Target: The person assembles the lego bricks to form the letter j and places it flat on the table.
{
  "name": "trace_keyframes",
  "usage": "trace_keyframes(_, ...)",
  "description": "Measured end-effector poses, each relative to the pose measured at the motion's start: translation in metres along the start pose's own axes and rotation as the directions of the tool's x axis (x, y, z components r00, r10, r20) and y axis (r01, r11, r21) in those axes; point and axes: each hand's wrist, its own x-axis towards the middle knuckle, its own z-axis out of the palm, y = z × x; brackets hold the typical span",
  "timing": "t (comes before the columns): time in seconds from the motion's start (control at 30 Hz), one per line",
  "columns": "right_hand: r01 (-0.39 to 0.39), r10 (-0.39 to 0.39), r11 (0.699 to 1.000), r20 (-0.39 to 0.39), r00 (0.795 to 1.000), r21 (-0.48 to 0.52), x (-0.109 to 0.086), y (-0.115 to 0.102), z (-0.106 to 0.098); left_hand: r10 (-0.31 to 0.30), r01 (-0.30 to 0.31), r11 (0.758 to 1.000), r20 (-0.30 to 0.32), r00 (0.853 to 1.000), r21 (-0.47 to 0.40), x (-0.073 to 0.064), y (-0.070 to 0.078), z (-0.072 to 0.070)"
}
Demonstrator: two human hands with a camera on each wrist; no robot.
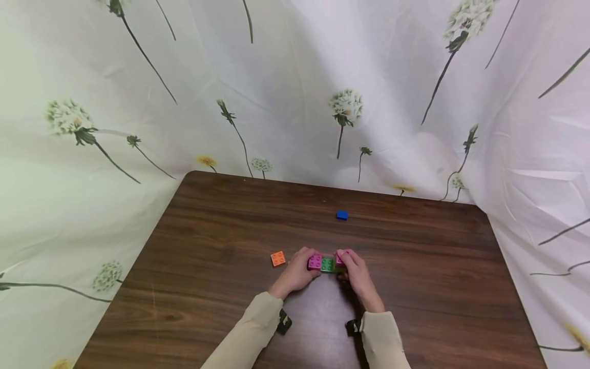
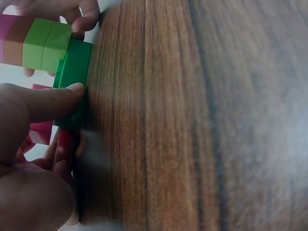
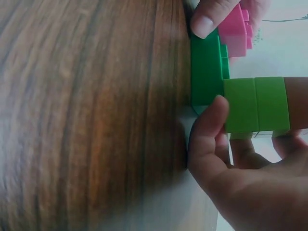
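A long dark green toy building brick (image 2: 74, 65) lies at the tabletop with a pink brick (image 1: 315, 262) at its left end. At its right end rises a stack of two light green bricks (image 3: 255, 104), a brown brick (image 3: 297, 101) and a magenta-pink brick (image 1: 341, 258) on top. My left hand (image 1: 298, 270) pinches the dark green brick, thumb along its near side and fingers beyond. My right hand (image 1: 358, 277) grips the tall stack, its thumb low by the light green bricks in the right wrist view. Studs show on the dark green brick between the hands.
An orange brick (image 1: 278, 258) lies left of my left hand. Farther back on the brown wooden table (image 1: 207, 307) is a blue brick (image 1: 341, 215). A white flowered cloth (image 1: 286, 92) hangs behind and beside the table. Dark wrist devices (image 1: 284, 323) sit below both hands.
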Motion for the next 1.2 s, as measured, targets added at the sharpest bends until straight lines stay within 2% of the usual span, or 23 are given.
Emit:
trace_keyframes(0.2,-0.036,0.035,0.999,0.028,0.999,0.038,0.0,0.004,-0.001,-0.016,0.016,1.0,0.008,1.0,-0.005,0.0,-0.001,0.001)
trace_keyframes(0.33,-0.031,0.029,0.999,0.055,0.998,0.028,0.0,0.008,-0.004,-0.015,0.015,1.0,0.01,1.0,0.0,0.0,-0.002,0.003)
trace_keyframes(0.4,-0.018,0.018,1.0,0.078,0.997,-0.001,-0.001,0.009,-0.006,-0.006,0.006,1.0,0.006,1.0,-0.001,0.0,-0.003,0.004)
trace_keyframes(0.47,0.015,-0.008,0.997,0.095,0.995,-0.071,-0.001,0.011,-0.009,-0.006,0.006,1.0,0.003,1.0,-0.006,0.0,-0.002,0.004)
trace_keyframes(0.63,0.081,-0.055,0.973,0.124,0.991,-0.217,0.001,0.018,-0.015,-0.02,0.02,1.0,0.013,1.0,-0.018,0.0,-0.002,0.002)
trace_keyframes(0.7,0.095,-0.066,0.97,0.135,0.989,-0.224,0.003,0.019,-0.016,-0.022,0.022,1.0,0.015,1.0,-0.02,0.0,-0.002,0.001)
trace_keyframes(0.9,0.1,-0.076,0.968,0.113,0.991,-0.228,0.005,0.019,-0.015,-0.008,0.008,1.0,0.002,1.0,-0.022,0.0,-0.001,0.002)
trace_keyframes(1.2,0.097,-0.077,0.95,0.077,0.994,-0.297,0.007,0.02,-0.011,-0.015,0.015,1.0,0.002,1.0,-0.019,-0.002,-0.001,0.003)
